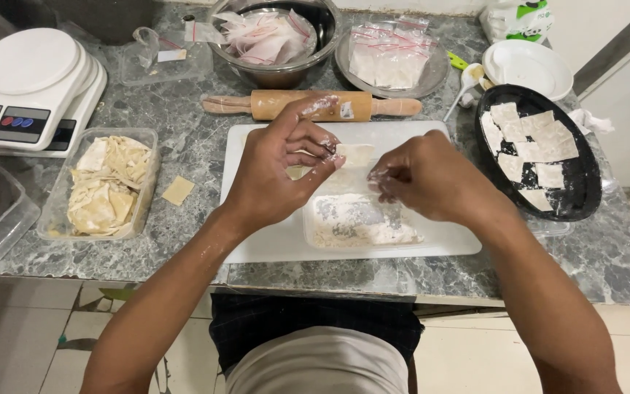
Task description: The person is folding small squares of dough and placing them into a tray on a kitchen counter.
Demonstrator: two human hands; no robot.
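- A white kitchen scale (27,91) stands at the far left corner of the marble worktop (191,138), clear of the flour.
- A clear tub of folded dough scraps (107,182) sits near the left edge, with one loose dough square (178,190) just beside it.
- The left hand (275,171) hovers over the white cutting board (271,241); its floured fingertips (329,157) pinch the left edge of a small dough square (355,153), lifting it off the board.
- A shallow tray of flour (359,222) lies directly beneath, probably to catch the dusting.
- The right hand (421,175) has curled fingers pressed together near the square's right side; whether they touch it I cannot tell.
- A wooden rolling pin (315,104) rests beyond the board's far edge.
- A black oval plate (577,197) at the right edge holds floured squares laid flat.
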